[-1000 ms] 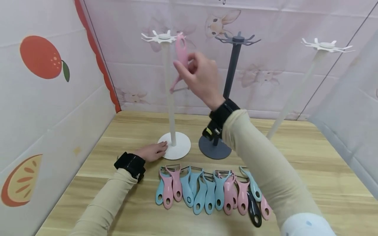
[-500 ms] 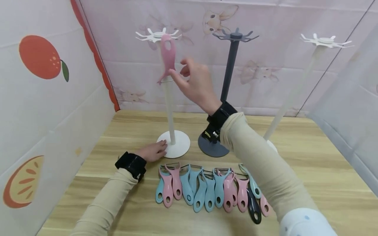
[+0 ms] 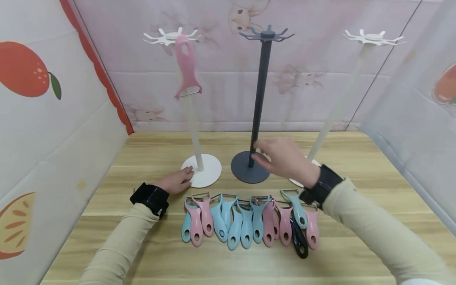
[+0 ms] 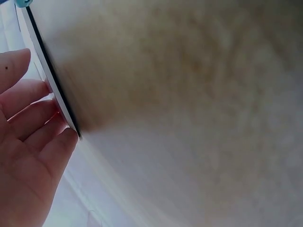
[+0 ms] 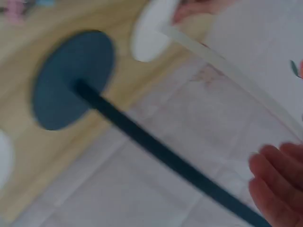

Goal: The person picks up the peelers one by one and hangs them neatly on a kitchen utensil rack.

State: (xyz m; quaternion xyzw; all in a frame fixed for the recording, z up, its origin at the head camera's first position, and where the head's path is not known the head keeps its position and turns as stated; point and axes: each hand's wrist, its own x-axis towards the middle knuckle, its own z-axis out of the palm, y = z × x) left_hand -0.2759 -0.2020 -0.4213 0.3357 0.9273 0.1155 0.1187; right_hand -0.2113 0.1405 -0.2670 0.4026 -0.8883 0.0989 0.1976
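My left hand (image 3: 176,181) rests its fingers on the round base (image 3: 211,176) of the left white stand. In the left wrist view, its fingertips (image 4: 61,142) touch that base's edge. A pink peeler (image 3: 186,63) hangs by its handle hole from a hook atop this stand, blade end down. Holding nothing, my right hand (image 3: 285,158) is in front of the dark grey stand (image 3: 261,87), fingers loosely bent. In the right wrist view, its fingers (image 5: 279,175) appear at the right edge beside the grey pole. Below the stands lies a row of peelers, including a blue one (image 3: 235,229).
Another white stand (image 3: 338,103) leans in view at the right. The row includes several pink and blue peelers and a black peeler (image 3: 299,239) near its right end. Printed cloth walls (image 3: 221,99) enclose the wooden table (image 3: 149,253) at the back and sides.
My right hand has let go of the pink peeler, now hanging on the left white stand, and moved down and right. The head view has shifted. My left hand stays on the base.
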